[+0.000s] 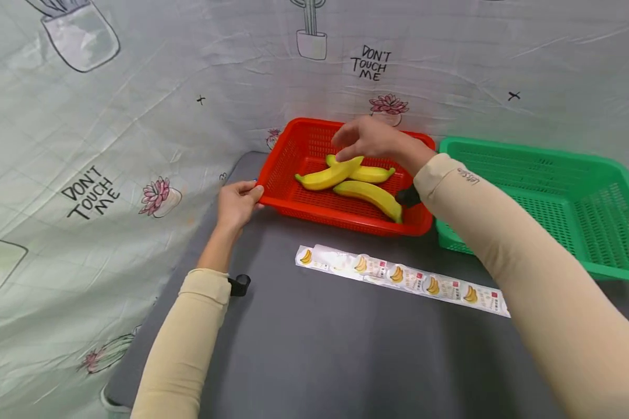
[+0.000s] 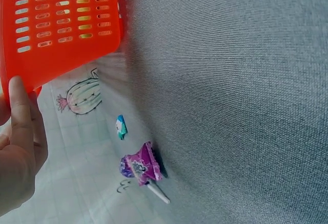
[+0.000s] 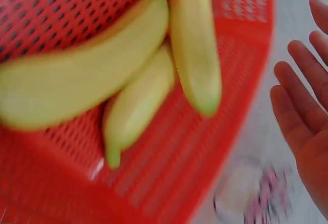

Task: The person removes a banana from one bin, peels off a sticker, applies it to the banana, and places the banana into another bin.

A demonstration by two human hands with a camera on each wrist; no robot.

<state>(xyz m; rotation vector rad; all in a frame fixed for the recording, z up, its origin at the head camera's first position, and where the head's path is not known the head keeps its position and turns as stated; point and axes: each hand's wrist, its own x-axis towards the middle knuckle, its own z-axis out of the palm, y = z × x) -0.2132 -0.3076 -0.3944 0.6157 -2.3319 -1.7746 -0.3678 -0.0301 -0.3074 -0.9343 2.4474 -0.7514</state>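
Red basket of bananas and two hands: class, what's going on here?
A person's left hand grips the red basket at its left end. The right hand hovers over it, holding nothing. Three bananas lie inside. A strip of stickers lies on the table in front, and a green basket stands to the right.

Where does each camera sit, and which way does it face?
Head: worn there, facing forward and down at the red basket; left hand, right hand, sleeves show.
Left wrist: worn there, facing basket's outside and gray table; left hand shows.
Right wrist: worn there, facing bananas; right hand shows.
Both wrist views share the basket.
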